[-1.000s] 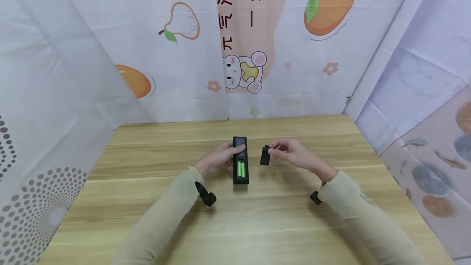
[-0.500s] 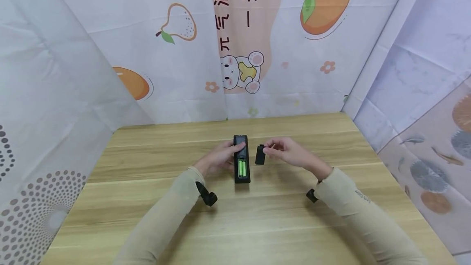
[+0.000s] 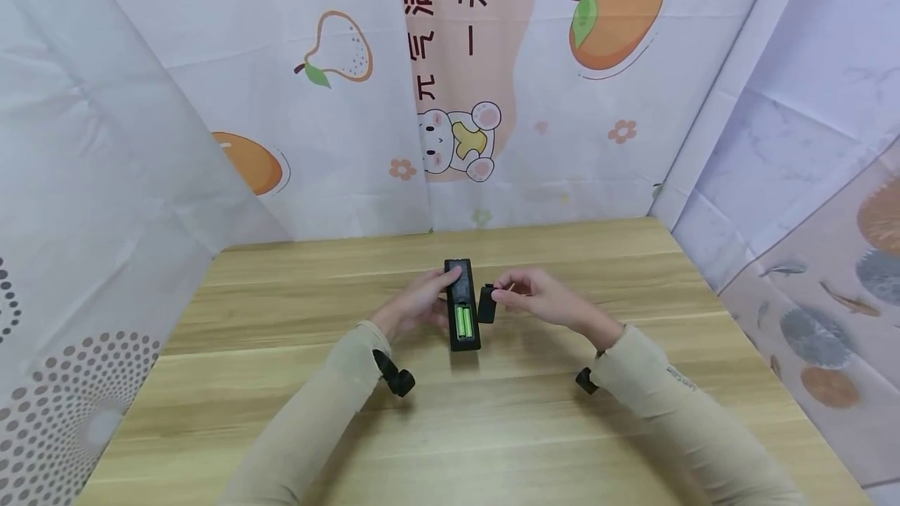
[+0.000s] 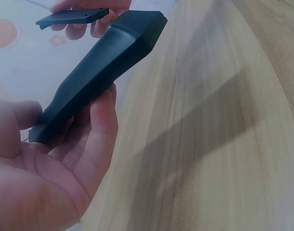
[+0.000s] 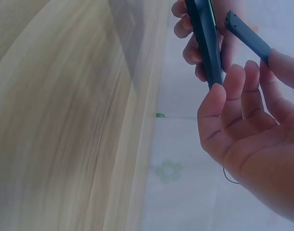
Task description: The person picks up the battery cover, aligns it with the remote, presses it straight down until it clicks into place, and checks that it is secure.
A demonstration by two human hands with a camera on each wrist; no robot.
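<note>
- We see the left hand (image 3: 415, 304) gripping a black remote control (image 3: 462, 304), fingers curled under its body and the thumb on its top face; the left wrist view shows the remote control (image 4: 98, 67) lying across the fingers (image 4: 101, 120), raised off the tabletop (image 3: 492, 412).
- We note the open battery bay of the remote control, facing up, with two green batteries (image 3: 462, 322) seated side by side in it.
- We see the right hand (image 3: 544, 299) pinching a small black battery cover (image 3: 486, 304) between thumb and fingertips; the cover hangs just beside the right edge of the remote control, level with the bay.
- In the right wrist view, the battery cover (image 5: 248, 36) stands close to the remote control (image 5: 207, 43) with a narrow gap between them; the right hand (image 5: 243, 130) shows its remaining fingers loosely curled.
- Both things sit over the middle of the wooden tabletop, toward its far half.
- Behind the tabletop hangs a fabric backdrop (image 3: 351, 100) printed with fruit, a cartoon bear and characters.
- Both forearms wear beige sleeves (image 3: 316, 404).
</note>
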